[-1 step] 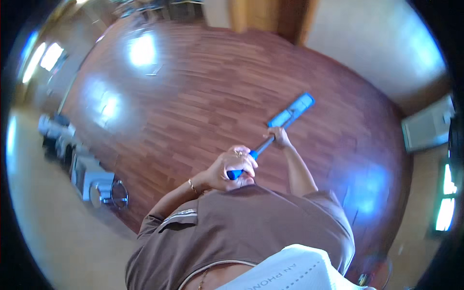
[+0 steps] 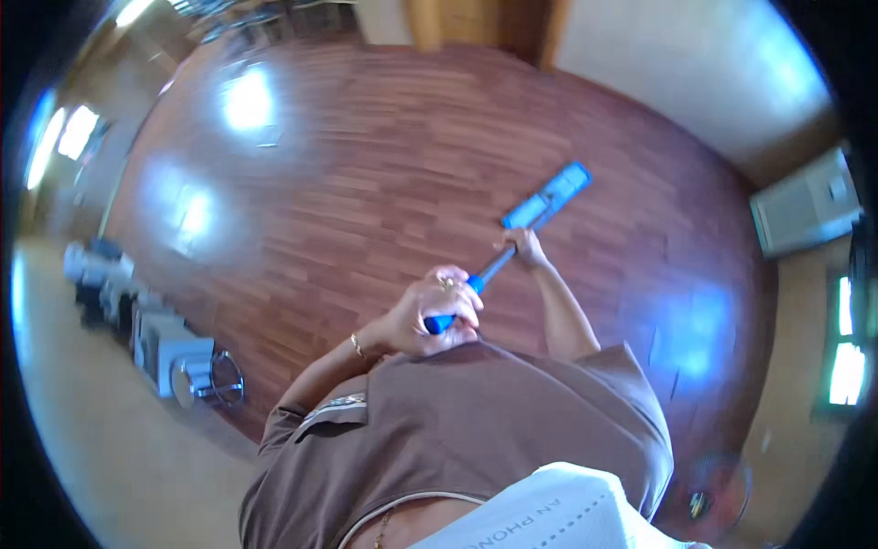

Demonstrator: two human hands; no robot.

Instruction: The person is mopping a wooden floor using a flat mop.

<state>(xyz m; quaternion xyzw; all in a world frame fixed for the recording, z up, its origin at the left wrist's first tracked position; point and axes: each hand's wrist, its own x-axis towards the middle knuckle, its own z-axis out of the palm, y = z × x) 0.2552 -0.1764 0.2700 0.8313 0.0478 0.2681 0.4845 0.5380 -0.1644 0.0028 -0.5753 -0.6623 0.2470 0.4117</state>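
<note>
A flat mop with a blue rectangular head lies against the brown wood-plank floor, ahead and to the right of me. Its grey pole slants back toward my chest and ends in a blue grip. My left hand is wrapped round that grip close to my body, with a ring and a bracelet showing. Farther down the pole, my right hand closes round it just short of the mop head, the arm stretched forward. The fingers of the right hand are partly hidden.
A white box-shaped appliance stands by the right wall. At lower right is a round fan. Pale equipment and a stool with a metal ring line the left side. A wooden door is at the far end.
The view has turned slightly: things at the left sit lower and those at the right higher. The mop head appears a little higher and farther left; both hands keep their hold.
</note>
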